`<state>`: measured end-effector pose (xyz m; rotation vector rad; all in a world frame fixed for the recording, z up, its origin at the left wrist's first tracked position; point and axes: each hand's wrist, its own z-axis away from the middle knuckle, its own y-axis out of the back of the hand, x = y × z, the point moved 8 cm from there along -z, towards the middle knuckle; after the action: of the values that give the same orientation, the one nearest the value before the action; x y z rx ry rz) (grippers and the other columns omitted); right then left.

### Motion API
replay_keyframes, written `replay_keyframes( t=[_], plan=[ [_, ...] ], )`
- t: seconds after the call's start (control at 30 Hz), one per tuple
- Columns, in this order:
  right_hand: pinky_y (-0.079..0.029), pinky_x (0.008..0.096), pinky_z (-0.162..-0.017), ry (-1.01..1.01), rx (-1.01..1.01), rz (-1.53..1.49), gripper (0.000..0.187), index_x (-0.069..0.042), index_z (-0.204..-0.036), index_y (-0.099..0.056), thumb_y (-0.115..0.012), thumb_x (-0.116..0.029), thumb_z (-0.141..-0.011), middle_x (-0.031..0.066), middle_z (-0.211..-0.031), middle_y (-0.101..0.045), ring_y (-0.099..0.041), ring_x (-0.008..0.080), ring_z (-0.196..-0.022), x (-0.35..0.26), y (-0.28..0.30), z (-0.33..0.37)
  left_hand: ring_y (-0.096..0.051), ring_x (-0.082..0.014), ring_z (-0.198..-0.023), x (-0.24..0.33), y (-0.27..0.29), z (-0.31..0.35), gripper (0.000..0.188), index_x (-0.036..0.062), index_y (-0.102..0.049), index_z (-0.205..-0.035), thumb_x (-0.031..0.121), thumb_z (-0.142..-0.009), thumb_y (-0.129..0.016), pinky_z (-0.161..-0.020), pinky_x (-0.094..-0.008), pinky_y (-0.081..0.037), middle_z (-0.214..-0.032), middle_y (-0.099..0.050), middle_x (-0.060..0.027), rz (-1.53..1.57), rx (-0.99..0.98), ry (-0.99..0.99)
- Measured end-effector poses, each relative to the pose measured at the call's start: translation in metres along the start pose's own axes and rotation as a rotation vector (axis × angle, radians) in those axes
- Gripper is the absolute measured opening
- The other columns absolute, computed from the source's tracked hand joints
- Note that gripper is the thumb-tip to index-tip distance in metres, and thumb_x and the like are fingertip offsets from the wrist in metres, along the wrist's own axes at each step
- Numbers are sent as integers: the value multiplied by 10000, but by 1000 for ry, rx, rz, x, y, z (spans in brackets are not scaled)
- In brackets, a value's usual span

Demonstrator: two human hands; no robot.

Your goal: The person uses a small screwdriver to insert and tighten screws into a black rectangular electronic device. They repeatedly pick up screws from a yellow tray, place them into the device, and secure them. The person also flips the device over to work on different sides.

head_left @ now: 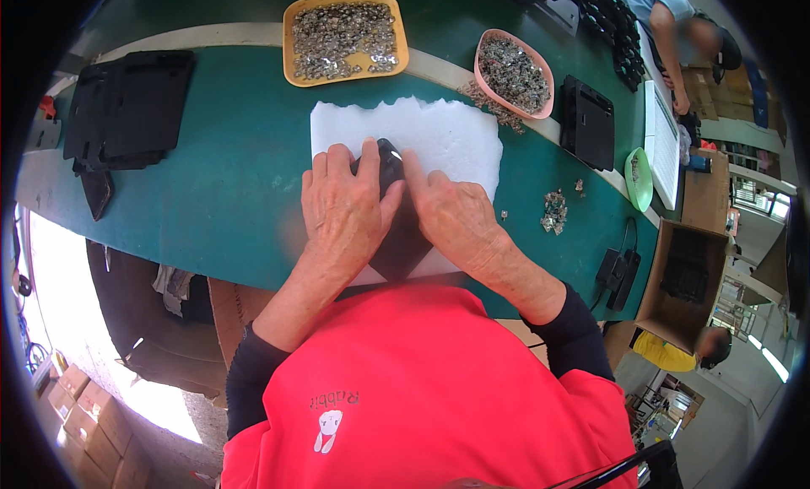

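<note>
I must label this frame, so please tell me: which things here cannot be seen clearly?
Head view only:
- Black part: mostly covered by left hand and right hand; shape unclear.
- Each hand's grip: underside hidden.
- Pieces in orange tray and pink bowl: too small.

Both hands (401, 210) flat, side by side (palms down)

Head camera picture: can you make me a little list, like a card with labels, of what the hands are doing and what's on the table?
Left hand: flat on a black part, fingers spread
Right hand: pressing the same black part
Under the part: white foam sheet
Table: green
Orange tray: full of small shiny metal pieces
Pink bowl: more metal pieces
Far left: stack of black parts
</note>
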<state>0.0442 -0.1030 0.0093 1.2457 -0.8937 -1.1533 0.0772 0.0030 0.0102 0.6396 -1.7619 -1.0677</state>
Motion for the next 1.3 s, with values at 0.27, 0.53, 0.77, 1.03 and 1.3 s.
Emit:
replay_keyframes(
  t=[0.27,0.53,0.77,1.03,1.3],
  plan=[
    [-535,423,-578,88,-157,13,503,13,-1289,-477,-569,-12,-796,189,-710,-631,-664,349,-655,0,14,-17,-549,-288,-918,3,0,-2,544,26,-599,-1214,280,-761,-760,-768,-395,-459,-959,-550,-131,-14,19,3],
    [-510,494,-690,-31,-187,-157,459,-61,-1286,-501,-477,-16,-830,211,-780,-659,-655,405,-754,20,8,-9,-559,-284,-896,-3,3,0,499,52,-611,-1204,297,-789,-743,-779,-392,-469,-938,-544,-115,32,49,-2],
    [-507,501,-693,-26,-262,-166,461,-58,-1297,-499,-475,-9,-840,231,-799,-658,-650,416,-781,21,10,-15,-559,-285,-896,-3,4,0,494,52,-616,-1194,295,-784,-748,-779,-392,-468,-942,-548,-112,60,57,-10],
    [-507,514,-746,-93,-331,-249,440,-54,-1284,-515,-440,-14,-852,241,-848,-663,-639,441,-833,23,13,-19,-567,-286,-902,-5,3,-3,478,44,-619,-1181,268,-781,-751,-768,-393,-479,-933,-555,-112,86,30,-3],
    [-502,506,-723,-12,-237,-280,401,-75,-1244,-554,-451,-37,-858,239,-858,-663,-648,409,-839,29,14,-24,-597,-305,-842,-10,2,-2,365,40,-623,-1145,203,-828,-703,-696,-402,-499,-897,-578,-126,208,-16,51]
  ],
)
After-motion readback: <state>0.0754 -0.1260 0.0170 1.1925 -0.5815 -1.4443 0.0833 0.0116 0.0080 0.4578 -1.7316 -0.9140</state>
